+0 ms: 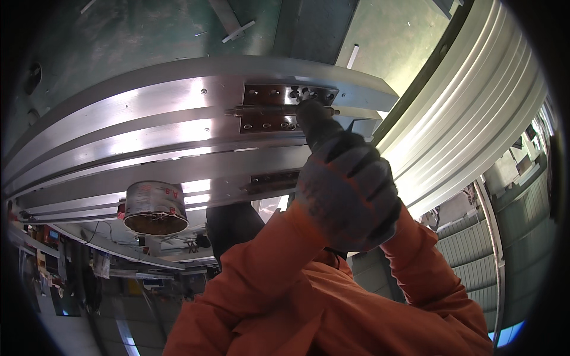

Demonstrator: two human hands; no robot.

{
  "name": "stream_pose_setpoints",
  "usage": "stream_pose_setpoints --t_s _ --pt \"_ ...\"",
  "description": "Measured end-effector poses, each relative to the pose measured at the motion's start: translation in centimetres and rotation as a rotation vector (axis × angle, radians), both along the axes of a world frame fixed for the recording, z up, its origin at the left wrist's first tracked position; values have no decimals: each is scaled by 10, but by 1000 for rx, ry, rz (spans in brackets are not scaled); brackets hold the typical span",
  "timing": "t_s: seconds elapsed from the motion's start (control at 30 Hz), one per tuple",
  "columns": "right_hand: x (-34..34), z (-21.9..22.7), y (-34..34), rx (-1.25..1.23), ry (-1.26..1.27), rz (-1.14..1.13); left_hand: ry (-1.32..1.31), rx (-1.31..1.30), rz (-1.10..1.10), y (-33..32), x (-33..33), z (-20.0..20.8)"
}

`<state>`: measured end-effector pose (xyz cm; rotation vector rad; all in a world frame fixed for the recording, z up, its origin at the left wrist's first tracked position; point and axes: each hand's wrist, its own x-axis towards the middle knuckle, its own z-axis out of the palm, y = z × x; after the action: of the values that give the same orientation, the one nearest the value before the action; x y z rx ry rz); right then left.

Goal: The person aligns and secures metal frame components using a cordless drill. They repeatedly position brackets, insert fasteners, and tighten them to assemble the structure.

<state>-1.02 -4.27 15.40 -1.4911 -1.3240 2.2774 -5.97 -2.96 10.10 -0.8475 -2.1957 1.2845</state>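
A dark, round-nosed tool [317, 121], seemingly a power driver, is held over a metal hinge [270, 123], its tip against the right part of the hinge. My left hand [323, 190], in a grey and dark glove, is closed on the tool from behind. My right hand [383, 222], gloved too, is pressed up against the left one, fingers curled; what it grips is hidden. The hinge has two leaves with screw holes and a pin between them. It lies across long silvery metal profiles [148, 104]. The tool's handle and bit cannot be seen.
Below the first, a second hinge [276, 180] sits on another profile. A round can or tape-roll-like cylinder [155, 204] with red marks stands at left. Stacked pale profiles [469, 101] curve along the right. Metal scraps lie on the green floor [148, 35].
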Motion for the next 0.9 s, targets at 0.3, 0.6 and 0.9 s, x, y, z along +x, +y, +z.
stream_pose_setpoints --t_s 0.3,0.6,0.9 --pt "1 -1 -1 8 19 -42 -57 -75 3 12 -20 9" --pt "-3 -6 -3 13 54 -73 -1353 549 -293 -8 -90 28" --pt "5 -14 12 8 88 -77 -1455 685 -335 -7 -96 23"
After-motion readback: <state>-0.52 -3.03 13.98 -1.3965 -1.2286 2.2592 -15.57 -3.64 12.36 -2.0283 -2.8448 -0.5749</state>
